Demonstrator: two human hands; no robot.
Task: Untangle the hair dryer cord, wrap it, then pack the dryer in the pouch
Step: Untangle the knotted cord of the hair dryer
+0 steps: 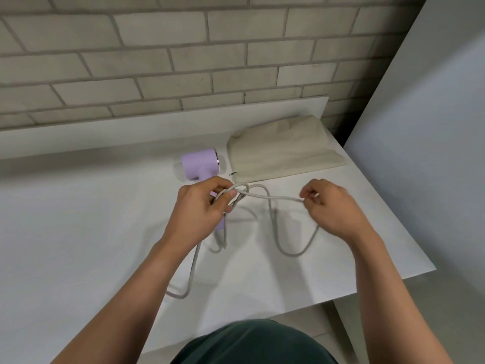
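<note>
My left hand (202,208) grips the cord (273,197) tangle while my right hand (333,206) pinches a strand stretched sideways between them.

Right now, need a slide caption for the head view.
Mid-untangle: left hand grips the looped grey cord, right hand pinches a strand; lilac hair dryer and beige pouch on the white table.

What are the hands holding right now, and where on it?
Both hold the cord. The left hand grips its tangled loops; the right hand pinches a strand stretched from them.
</note>
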